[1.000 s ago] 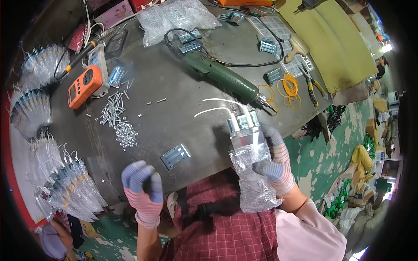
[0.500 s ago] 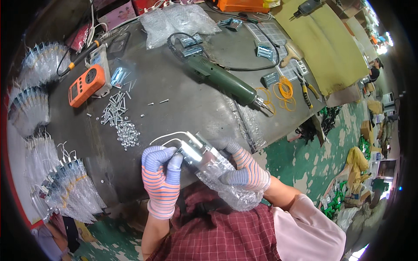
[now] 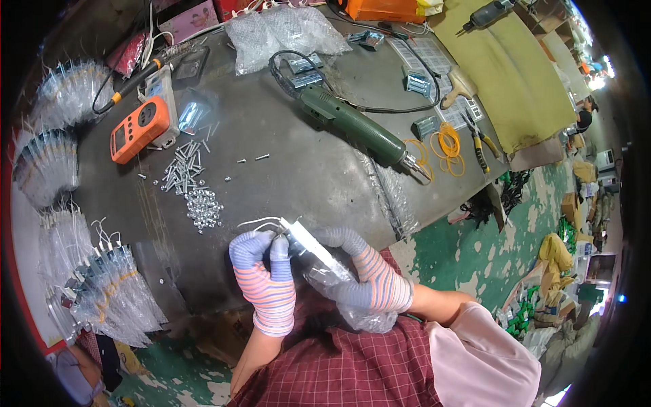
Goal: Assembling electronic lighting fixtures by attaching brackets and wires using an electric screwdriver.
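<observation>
Any lettering on the orange meter point(image 3: 140, 129) is too small to read. The metal part point(image 3: 310, 243), long, pale and shiny with its lower end in bubble wrap point(image 3: 366, 319), is between the person's two hands, above the near edge of the bench point(image 3: 291, 183). Thin white wires point(image 3: 256, 222) trail from its upper end toward the left. The right hand point(image 3: 374, 277) grasps it around the wrapped length; the left hand point(image 3: 264, 271) bends its fingers at the wired end, though I cannot tell whether that grip is closed on it. Half a second ago the part showed its broad face; now it is turned to a narrow, bright side.
</observation>
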A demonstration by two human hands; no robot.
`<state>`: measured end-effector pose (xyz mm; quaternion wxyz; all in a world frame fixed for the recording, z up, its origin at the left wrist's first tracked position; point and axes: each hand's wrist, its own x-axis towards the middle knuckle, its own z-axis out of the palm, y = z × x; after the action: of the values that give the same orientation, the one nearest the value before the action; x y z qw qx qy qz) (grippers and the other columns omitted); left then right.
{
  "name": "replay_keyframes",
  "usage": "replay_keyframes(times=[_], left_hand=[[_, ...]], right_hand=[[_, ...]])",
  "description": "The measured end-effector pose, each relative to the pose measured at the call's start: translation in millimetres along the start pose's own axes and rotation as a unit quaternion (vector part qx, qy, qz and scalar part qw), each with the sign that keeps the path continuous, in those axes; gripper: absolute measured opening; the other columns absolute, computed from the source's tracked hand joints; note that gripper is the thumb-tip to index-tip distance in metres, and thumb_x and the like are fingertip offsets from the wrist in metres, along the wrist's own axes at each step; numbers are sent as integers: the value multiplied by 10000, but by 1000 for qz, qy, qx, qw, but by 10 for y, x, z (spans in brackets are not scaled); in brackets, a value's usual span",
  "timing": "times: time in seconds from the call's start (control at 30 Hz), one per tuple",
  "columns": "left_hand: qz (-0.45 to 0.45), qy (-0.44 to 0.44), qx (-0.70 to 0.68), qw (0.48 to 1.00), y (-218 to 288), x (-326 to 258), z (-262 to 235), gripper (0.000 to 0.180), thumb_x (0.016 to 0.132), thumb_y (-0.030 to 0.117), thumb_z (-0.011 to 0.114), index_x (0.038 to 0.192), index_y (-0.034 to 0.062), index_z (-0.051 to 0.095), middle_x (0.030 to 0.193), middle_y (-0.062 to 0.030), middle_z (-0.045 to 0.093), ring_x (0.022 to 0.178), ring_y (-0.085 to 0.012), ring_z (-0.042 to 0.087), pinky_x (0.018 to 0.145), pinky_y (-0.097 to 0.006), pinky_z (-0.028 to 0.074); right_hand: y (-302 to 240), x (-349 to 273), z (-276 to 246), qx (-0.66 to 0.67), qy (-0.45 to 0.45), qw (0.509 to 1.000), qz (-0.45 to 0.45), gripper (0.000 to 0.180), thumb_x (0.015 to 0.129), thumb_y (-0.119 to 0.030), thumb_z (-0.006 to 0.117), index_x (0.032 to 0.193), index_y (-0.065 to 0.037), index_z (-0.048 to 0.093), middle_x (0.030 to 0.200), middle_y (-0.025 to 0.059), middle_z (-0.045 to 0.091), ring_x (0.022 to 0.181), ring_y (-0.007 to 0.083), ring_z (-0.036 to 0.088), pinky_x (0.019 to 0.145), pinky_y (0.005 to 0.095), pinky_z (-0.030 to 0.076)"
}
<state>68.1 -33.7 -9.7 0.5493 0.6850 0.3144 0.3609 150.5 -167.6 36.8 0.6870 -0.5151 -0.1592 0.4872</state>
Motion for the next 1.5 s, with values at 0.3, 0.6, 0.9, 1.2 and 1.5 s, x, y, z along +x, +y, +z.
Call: replay_keyframes(times=[0.3,0.6,0.9,1.2,1.5], left_hand=[[59,-9,58,997,-166,-306,70,205,926,121,609,1092,15,552,1077,-107,598,995,-218,580,895,-364,471],[198,-55,156,966,-145,-175,22,132,914,137,542,979,22,545,1008,-185,583,901,-358,571,814,-454,465],[244,-63,164,954,-151,-142,35,143,849,59,564,984,13,556,1020,-198,579,874,-360,604,780,-434,511],[203,-59,154,965,-155,-208,20,107,919,84,527,1014,36,543,1049,-183,588,953,-344,573,855,-441,462],[187,-82,157,966,-144,-272,18,110,921,109,522,1007,43,540,1065,-169,591,980,-324,563,886,-444,445]], right_hand=[[289,-8,161,-95,55,980,-166,691,823,-50,601,1446,-4,306,1326,182,506,1236,299,516,1059,396,386],[-350,509,-468,-518,15,772,-367,309,776,-139,633,1052,-7,594,841,194,598,772,409,588,697,470,477],[-790,1102,-1125,-791,196,571,-102,605,764,-189,710,1311,-48,492,1090,182,615,959,313,613,858,402,493],[-925,253,-765,306,112,935,-142,482,835,-147,675,1295,-119,534,980,75,674,980,282,636,985,561,465],[-84,-37,-916,530,219,814,-92,293,776,-288,732,943,-59,656,927,80,688,964,261,635,1119,536,338]])
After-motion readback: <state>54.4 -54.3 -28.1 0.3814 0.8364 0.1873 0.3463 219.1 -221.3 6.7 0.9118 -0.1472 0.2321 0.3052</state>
